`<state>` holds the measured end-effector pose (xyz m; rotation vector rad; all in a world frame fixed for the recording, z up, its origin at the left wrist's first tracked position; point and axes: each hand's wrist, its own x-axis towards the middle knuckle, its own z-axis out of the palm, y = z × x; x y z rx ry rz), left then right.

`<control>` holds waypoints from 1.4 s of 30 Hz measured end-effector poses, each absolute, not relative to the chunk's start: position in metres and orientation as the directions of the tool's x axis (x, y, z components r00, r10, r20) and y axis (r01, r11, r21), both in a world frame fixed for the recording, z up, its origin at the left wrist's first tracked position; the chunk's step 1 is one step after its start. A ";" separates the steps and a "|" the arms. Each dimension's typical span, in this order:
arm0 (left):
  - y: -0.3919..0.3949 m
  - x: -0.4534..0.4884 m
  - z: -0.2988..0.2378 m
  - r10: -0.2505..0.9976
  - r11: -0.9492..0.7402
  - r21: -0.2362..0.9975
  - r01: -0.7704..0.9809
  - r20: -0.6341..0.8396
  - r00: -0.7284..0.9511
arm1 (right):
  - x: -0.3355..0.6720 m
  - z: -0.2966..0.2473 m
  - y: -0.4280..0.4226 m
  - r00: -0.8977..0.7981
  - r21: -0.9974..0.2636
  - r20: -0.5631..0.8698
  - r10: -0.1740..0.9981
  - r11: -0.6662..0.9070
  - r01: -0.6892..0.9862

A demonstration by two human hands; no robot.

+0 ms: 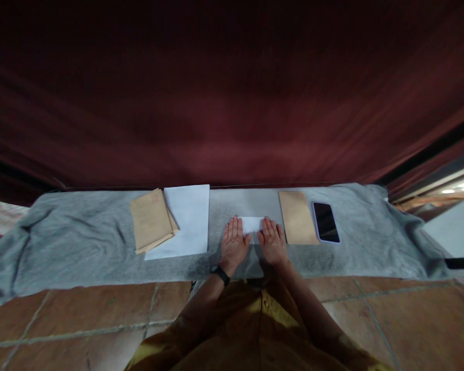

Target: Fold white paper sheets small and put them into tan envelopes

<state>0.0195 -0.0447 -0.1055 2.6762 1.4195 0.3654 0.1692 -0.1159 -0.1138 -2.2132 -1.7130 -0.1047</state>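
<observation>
Left hand [233, 245] and right hand [274, 245], fingers extended and gripping nothing, lie flat across the small white paper's [252, 224] sides, where uneven pressure could skew or crease it.

One head-worn camera looks forward and down over grey cloth [88, 232]

Left to right on the bench [375, 226]: envelope pile [150, 219] partly over a sheet [189, 221], paper piece [252, 225] between left hand [234, 242] and right hand [274, 243], lone envelope [298, 219], phone [326, 222]; beyond the far edge, a curtain [232, 118]
</observation>
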 end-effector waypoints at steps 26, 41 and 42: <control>-0.058 0.006 -0.097 0.863 -0.499 0.198 0.844 0.206 0.462 | 0.168 -0.118 -0.136 0.247 -0.213 0.297 0.922 -0.188 0.959; -0.090 0.004 -0.096 0.747 -0.665 0.167 0.728 0.134 0.652 | 0.166 -0.115 -0.137 0.251 -0.218 0.276 0.928 -0.194 0.956; -0.089 0.003 -0.096 0.748 -0.664 0.165 0.730 0.132 0.650 | 0.165 -0.114 -0.138 0.234 -0.226 0.274 0.933 -0.174 0.958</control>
